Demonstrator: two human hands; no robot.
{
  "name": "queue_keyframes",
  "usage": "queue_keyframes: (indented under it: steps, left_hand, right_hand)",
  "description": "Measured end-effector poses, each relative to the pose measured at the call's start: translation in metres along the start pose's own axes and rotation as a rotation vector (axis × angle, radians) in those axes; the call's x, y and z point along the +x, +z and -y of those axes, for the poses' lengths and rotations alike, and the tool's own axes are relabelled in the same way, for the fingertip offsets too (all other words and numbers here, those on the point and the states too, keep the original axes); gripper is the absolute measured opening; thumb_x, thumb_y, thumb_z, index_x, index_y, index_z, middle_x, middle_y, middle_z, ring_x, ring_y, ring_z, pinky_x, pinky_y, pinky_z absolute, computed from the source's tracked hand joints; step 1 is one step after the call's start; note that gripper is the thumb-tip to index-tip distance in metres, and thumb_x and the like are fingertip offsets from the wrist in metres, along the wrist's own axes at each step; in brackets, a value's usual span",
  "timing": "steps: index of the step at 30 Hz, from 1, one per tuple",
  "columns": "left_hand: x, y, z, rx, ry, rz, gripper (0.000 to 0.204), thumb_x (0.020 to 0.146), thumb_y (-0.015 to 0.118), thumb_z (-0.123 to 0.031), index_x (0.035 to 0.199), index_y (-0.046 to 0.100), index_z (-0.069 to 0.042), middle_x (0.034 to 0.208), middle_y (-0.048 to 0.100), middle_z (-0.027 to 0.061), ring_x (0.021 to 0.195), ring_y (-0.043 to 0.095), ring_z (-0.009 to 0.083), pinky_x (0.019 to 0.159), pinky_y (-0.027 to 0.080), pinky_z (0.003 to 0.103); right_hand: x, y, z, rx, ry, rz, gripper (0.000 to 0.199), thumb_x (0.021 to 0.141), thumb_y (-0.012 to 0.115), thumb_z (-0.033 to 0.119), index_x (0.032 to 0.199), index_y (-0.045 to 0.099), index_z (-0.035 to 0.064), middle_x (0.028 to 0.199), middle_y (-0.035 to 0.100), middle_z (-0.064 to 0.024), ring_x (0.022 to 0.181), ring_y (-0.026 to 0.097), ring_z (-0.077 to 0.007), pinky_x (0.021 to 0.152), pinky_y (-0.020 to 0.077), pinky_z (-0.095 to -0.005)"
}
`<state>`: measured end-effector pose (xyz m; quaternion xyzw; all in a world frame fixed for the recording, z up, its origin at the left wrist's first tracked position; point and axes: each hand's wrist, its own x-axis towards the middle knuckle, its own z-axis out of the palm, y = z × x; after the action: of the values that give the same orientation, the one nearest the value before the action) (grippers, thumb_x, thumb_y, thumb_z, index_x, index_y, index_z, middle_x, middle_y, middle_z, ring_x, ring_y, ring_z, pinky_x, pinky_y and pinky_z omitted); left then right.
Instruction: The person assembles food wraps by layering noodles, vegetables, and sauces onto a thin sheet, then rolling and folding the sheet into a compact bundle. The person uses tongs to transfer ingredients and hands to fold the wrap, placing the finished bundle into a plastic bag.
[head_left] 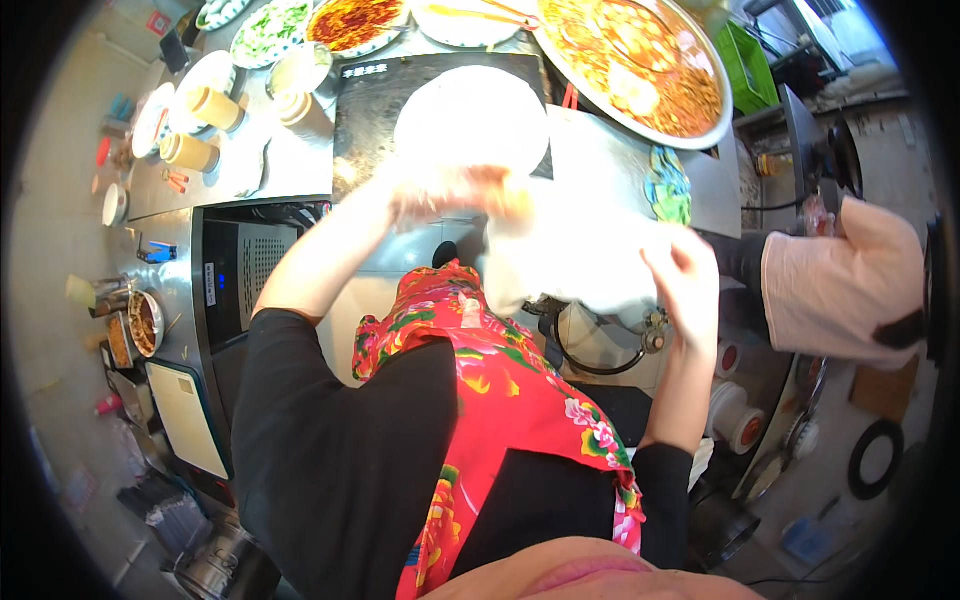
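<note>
A white, limp thing (590,255), a bag or a cloth, hangs between my hands in front of the counter edge; glare washes out its detail. My right hand (690,270) is closed at its right end. My left hand (455,195) is smeared by motion, its fingertips against or close to the white thing's left end; whether it grips cannot be told. Just beyond my left hand, a round white disc (470,118) lies on the dark square griddle plate (365,110), overexposed.
Pale squeeze bottles (215,108) stand at the left, below bowls of chopped greens (270,32) and red chili sauce (355,20). A large basin of red stew (715,125) sits far right, beside a patterned cloth (668,188). A pink-covered object (840,290) stands right.
</note>
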<state>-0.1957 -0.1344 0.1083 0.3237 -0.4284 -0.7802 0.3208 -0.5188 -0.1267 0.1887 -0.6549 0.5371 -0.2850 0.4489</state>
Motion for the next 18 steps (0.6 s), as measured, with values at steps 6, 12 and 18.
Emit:
queue_keyframes:
  steps: [6,12,18]
  left_hand:
    - [-0.008,-0.118,-0.038,0.707,0.109,-0.517,0.056,0.095,0.068,-0.036,0.141,0.057,-0.006,0.141,0.06,0.0133,0.126,0.059,0.0246,0.109,0.044,0.035]
    - [-0.001,-0.206,0.041,1.197,-0.128,-0.427,0.03,0.098,0.057,-0.025,0.118,0.066,-0.005,0.113,0.069,0.0148,0.108,0.064,0.0309,0.094,0.05,0.038]
    - [-0.039,-0.192,0.133,1.425,-0.02,-0.424,0.02,0.09,0.059,-0.014,0.105,0.07,-0.007,0.102,0.071,0.0128,0.096,0.068,0.0323,0.083,0.054,0.043]
  right_hand:
    - [0.143,0.075,-0.02,-0.139,-0.22,-0.035,0.021,0.099,0.065,0.021,0.1,0.069,-0.0001,0.075,0.06,-0.0013,0.066,0.055,-0.0089,0.063,0.0448,-0.0235]
    - [0.188,0.204,-0.133,-0.704,-0.497,0.141,0.024,0.096,0.061,0.023,0.107,0.071,0.0047,0.096,0.069,-0.0189,0.09,0.067,-0.0326,0.083,0.0536,-0.0394]
    - [0.144,0.218,-0.125,-0.422,-0.285,0.728,0.035,0.094,0.065,0.028,0.116,0.062,0.0005,0.112,0.06,-0.0262,0.105,0.061,-0.0376,0.091,0.0493,-0.0422]
